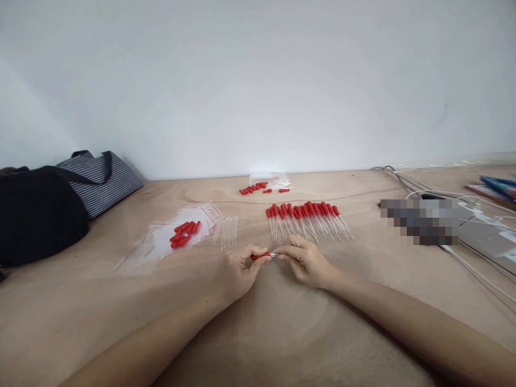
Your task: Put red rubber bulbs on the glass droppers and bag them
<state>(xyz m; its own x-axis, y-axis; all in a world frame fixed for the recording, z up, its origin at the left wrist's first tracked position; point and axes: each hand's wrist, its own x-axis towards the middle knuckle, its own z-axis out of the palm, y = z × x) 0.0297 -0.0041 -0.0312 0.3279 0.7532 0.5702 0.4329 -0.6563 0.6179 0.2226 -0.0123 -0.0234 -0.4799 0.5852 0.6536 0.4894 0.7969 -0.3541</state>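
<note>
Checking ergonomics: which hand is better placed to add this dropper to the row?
Probably the right hand: it grips the tube, nearer the capped droppers; the left hand holds the red bulb.

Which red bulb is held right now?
The bulb in the left grip, its clear tube in the right grip; the others lie beyond, unheld.

Wooden tabletop (266, 344), row of red-bulbed droppers (309, 207), clear tubes (229, 232), plastic bags (156, 248), striped bag (109, 180)
</note>
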